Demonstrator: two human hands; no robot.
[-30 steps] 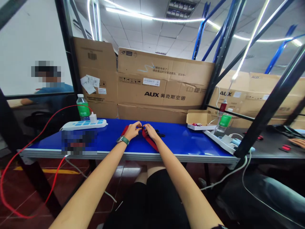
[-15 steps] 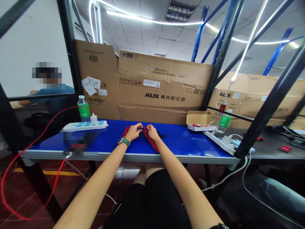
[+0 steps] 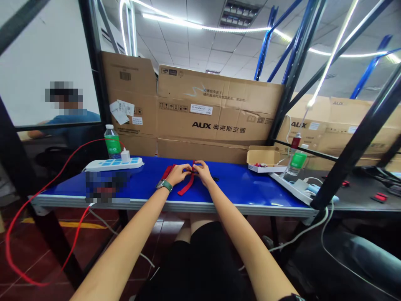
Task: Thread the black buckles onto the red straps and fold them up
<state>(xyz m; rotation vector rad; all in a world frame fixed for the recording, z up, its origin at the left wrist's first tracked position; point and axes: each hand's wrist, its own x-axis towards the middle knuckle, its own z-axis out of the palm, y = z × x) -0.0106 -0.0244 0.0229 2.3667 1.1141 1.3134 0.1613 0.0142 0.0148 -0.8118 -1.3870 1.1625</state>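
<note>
My left hand (image 3: 179,174) and my right hand (image 3: 202,173) meet above the blue workbench (image 3: 238,186), their fingertips pinching a red fabric strap (image 3: 185,187) close together. One strap end runs down to the left of my fingers, and another part lies on the bench below them. Whatever my fingers pinch at the centre is mostly hidden. A small black piece (image 3: 215,179) lies just right of my right hand. My left wrist wears a watch (image 3: 164,185) with a green band.
A white power strip (image 3: 114,164) and a water bottle (image 3: 112,143) stand at the bench's left, with a red cable (image 3: 40,196) trailing down. A small open carton (image 3: 263,161) sits to the right. Black shelf uprights and stacked cardboard boxes (image 3: 216,113) border the bench. A seated person (image 3: 67,121) is at left.
My hands have drawn closer together. The red strap's lower part has shifted from under my right hand to a diagonal running down-left below my fingers.
</note>
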